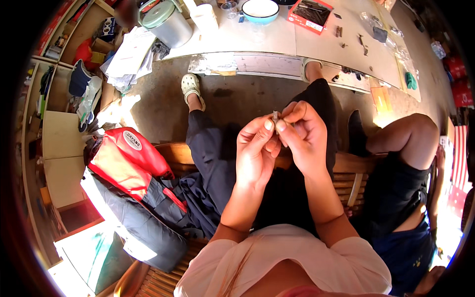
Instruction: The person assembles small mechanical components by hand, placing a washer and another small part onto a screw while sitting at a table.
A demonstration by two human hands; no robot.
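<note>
My left hand and my right hand meet in front of my chest, above my lap. Thumbs and fingertips of both hands pinch a small, silvery metal piece whose upper end sticks up between them. Its lower part is hidden behind the fingers, and it is too small for me to name its kind. Both hands are closed on it, and the fingertips nearly touch each other.
Ahead stands a white table with a blue-rimmed bowl, a lidded metal pot, a red box and scattered small parts. A red and grey bag lies left on the wooden bench. Another person sits at right.
</note>
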